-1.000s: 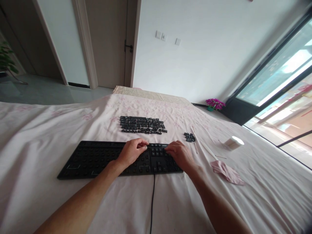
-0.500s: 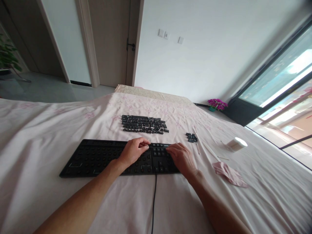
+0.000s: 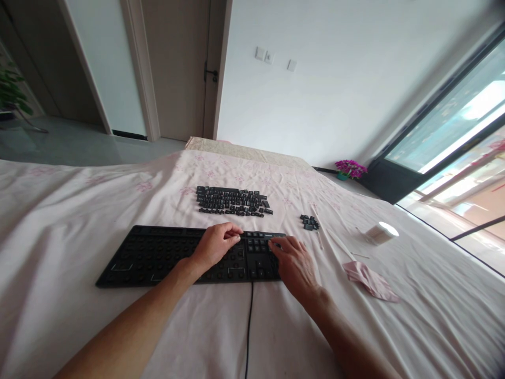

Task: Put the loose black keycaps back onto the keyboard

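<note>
A black keyboard (image 3: 150,255) with most keycaps removed lies on a pink-flowered sheet (image 3: 59,210). My left hand (image 3: 215,245) rests on its upper middle edge, fingers curled closed over the frame. My right hand (image 3: 294,263) covers the keyboard's right end, fingertips pinched at a remaining key near the top; what they hold is too small to make out. Beyond the keyboard lies a large group of loose black keycaps (image 3: 232,201) laid out in rows. A small pile of keycaps (image 3: 309,222) sits to the right.
A white roll (image 3: 379,232) and a crumpled pink cloth (image 3: 369,280) lie at the right, with thin white sticks (image 3: 319,239) near the small pile. The keyboard's cable (image 3: 248,326) runs toward me. A door, wall and window stand beyond the bed.
My right hand has slid slightly left and toward me over the keyboard's right end. My left hand has stayed put. The view shifted a little.
</note>
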Tool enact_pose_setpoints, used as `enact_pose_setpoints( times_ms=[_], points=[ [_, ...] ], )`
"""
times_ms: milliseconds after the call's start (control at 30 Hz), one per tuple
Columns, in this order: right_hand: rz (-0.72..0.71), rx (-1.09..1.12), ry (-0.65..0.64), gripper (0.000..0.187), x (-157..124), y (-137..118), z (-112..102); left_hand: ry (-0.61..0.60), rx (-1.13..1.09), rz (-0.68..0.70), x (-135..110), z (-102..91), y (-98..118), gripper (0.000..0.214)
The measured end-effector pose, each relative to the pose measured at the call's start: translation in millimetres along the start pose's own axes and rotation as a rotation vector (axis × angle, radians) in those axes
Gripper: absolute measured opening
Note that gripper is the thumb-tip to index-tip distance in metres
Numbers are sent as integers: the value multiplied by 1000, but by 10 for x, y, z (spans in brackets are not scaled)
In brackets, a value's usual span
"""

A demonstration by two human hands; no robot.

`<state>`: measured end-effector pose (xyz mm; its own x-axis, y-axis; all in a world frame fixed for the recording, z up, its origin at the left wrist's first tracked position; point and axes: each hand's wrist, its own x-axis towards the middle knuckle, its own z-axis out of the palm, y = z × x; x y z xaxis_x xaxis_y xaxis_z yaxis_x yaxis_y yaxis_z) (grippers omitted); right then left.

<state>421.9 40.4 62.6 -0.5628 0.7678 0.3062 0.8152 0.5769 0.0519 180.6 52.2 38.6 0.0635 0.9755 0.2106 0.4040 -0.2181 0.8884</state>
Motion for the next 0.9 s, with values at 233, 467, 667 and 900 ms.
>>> enact_pose_setpoints(
  times_ms=[233,467,667,900],
  points=[
    [67,79,-2,50,3,9,-1,5,5,7,0,-4,2,18],
    [95,176,42,51,-20,67,77,3,12,-3,0,1,6,17],
    [87,157,28,55,-42,50,55,8,24,-6,-5,4,13,18],
    [148,116,15,57,-7,16,-11,8,32,-2,-8,8,9,18]
  ],
)
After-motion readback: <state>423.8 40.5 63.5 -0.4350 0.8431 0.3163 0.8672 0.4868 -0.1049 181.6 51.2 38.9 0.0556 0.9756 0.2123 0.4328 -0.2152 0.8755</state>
